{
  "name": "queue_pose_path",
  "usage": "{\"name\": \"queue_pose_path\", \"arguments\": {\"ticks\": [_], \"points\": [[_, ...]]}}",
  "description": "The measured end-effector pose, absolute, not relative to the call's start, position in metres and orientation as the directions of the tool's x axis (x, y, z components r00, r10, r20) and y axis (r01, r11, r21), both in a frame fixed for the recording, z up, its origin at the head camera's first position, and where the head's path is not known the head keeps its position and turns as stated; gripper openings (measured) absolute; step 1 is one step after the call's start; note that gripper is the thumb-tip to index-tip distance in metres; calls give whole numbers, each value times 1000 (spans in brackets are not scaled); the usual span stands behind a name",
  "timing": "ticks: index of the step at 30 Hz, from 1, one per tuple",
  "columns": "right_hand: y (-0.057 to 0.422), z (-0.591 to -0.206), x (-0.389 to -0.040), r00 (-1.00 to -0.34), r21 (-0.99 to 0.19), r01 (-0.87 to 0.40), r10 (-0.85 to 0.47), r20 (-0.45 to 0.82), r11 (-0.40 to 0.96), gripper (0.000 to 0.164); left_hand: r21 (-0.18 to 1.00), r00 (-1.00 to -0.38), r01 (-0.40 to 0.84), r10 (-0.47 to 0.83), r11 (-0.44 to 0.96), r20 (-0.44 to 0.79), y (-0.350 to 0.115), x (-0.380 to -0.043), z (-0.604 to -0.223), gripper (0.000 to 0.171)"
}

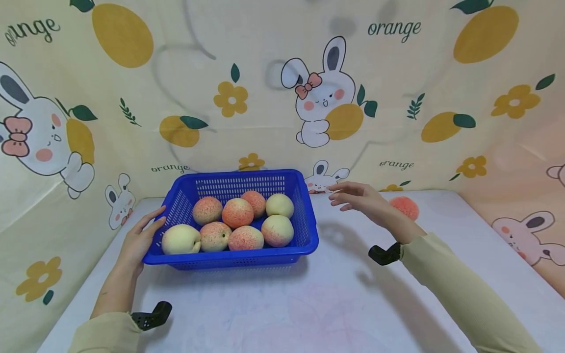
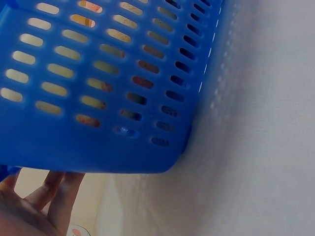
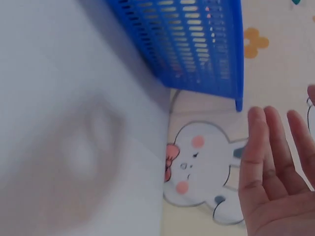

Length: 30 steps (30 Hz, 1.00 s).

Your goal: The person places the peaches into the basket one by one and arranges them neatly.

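A blue plastic basket with slotted walls stands on the table and holds several peaches, some blushed red, others pale yellow. My left hand grips its left rim, with fingers at the edge. From the left wrist view, the basket wall fills much of the picture and the fingers reach up to its rim. My right hand hovers to the right of the basket, apart from it, holding nothing. Its fingers are spread and loosely extended in the right wrist view, below the basket's corner.
A round pinkish-orange peach lies toward the back right of the table, partly hidden behind my right forearm. White cloth covers the table. Cream fabric printed with rabbits and oranges hangs behind and at both sides.
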State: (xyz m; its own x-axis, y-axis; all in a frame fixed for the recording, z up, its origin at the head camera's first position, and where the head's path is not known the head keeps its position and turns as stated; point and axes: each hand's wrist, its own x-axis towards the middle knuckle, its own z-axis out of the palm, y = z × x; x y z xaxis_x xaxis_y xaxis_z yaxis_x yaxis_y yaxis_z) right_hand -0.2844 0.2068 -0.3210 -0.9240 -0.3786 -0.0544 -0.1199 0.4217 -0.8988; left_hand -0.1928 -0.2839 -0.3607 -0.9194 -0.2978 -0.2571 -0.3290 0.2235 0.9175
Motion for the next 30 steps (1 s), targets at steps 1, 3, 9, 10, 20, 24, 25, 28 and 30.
{"name": "queue_pose_path", "arguments": {"ticks": [1,3,9,10,20,24,25,28,30], "points": [[210,-323,-285,-932,-902,-106,-357,-56,418,46,918,-919,-330,-297,221,-259,-284,-193,-361,59],[215,-325,-284,-948,-913,-78,-315,-57,400,47,917,-918,-332,-299,221,-261,-284,-193,-360,59],[229,-332,-282,-985,-923,-23,-165,-44,384,52,910,-914,-345,-304,230,-270,-284,-192,-359,60],[232,-333,-282,-989,-923,-19,-141,-38,384,54,909,-913,-348,-302,230,-273,-284,-192,-359,60],[253,-341,-278,-996,-899,-62,35,85,433,54,910,-913,-349,-300,224,-276,-284,-193,-359,60],[259,-343,-276,-979,-849,-40,150,140,526,54,912,-914,-340,-307,228,-264,-284,-193,-359,60],[261,-343,-276,-974,-843,-27,175,142,537,54,914,-915,-338,-307,226,-263,-283,-193,-359,59],[268,-345,-276,-965,-841,5,223,137,541,54,915,-915,-338,-304,222,-265,-283,-192,-359,59],[273,-346,-277,-961,-842,14,238,137,540,54,914,-915,-342,-302,220,-269,-283,-192,-359,59]]}}
